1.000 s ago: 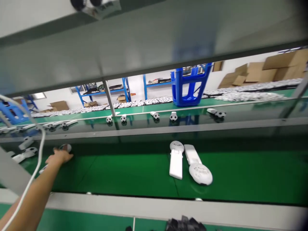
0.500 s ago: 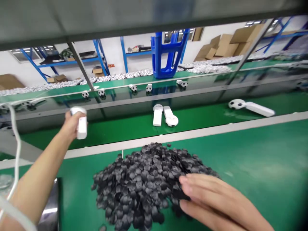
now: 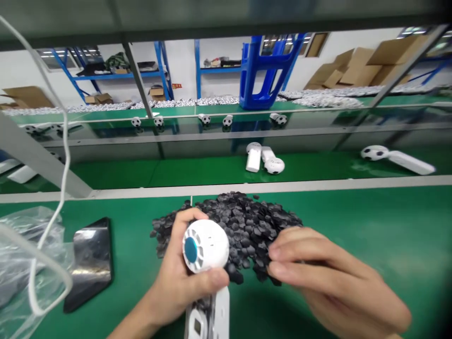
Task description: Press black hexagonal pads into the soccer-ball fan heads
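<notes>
My left hand (image 3: 183,268) is closed around a white handheld fan (image 3: 212,247). Its round head has vent slots around a teal disc and faces up, and its handle points down toward me. Just behind the fan, a heap of small black flat pieces (image 3: 247,221) lies on the green work surface. At the heap's right edge is my right hand (image 3: 328,278), thumb and fingertips drawn together at the black pieces; whatever they pinch is hidden.
Two white fans (image 3: 253,157) lie on the green conveyor belt (image 3: 197,172) beyond a pale rail, with a football-patterned fan (image 3: 399,159) to the right. At left are a glossy dark panel (image 3: 92,256), clear plastic bags (image 3: 28,240) and a hanging white cable (image 3: 65,155). A blue stool (image 3: 259,99) stands farther back.
My left hand has come back from over the belt with the white fan, now held in front of the heap. My right hand's fingers have closed into a pinch. The view has shifted left.
</notes>
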`<move>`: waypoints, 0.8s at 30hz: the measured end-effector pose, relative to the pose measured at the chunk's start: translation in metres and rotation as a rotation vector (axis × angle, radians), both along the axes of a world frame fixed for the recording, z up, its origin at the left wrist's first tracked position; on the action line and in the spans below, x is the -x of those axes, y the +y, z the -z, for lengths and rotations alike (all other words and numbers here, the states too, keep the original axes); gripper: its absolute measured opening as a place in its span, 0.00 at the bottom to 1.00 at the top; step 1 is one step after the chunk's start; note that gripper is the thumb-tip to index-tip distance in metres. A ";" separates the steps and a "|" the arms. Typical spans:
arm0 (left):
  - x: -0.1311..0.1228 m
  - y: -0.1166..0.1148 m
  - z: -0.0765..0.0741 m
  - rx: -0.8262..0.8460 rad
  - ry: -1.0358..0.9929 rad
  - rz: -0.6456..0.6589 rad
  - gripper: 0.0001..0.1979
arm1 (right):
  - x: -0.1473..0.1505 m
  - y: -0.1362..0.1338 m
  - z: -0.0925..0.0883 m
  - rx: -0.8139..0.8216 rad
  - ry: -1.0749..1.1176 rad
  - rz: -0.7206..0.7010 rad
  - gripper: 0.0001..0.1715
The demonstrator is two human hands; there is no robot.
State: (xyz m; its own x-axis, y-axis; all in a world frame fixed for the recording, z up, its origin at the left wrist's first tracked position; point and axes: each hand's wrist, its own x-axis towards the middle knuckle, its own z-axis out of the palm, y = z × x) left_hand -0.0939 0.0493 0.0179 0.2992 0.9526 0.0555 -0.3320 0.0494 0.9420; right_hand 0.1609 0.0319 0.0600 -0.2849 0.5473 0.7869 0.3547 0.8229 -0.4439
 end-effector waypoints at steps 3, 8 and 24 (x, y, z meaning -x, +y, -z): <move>0.001 -0.005 0.011 0.042 -0.095 0.091 0.37 | 0.024 0.000 -0.004 0.239 0.116 -0.008 0.19; 0.013 -0.007 0.010 -0.027 -0.016 -0.030 0.39 | 0.049 0.007 -0.010 0.429 0.140 -0.117 0.09; 0.010 -0.008 -0.005 0.112 0.014 -0.080 0.35 | 0.078 0.019 0.009 0.757 0.226 -0.012 0.05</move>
State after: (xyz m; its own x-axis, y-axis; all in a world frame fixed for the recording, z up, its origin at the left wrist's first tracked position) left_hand -0.1034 0.0417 0.0227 0.2218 0.9735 -0.0564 -0.3261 0.1285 0.9366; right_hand 0.0830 0.0512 0.0510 -0.1719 0.9552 0.2410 0.1826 0.2713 -0.9450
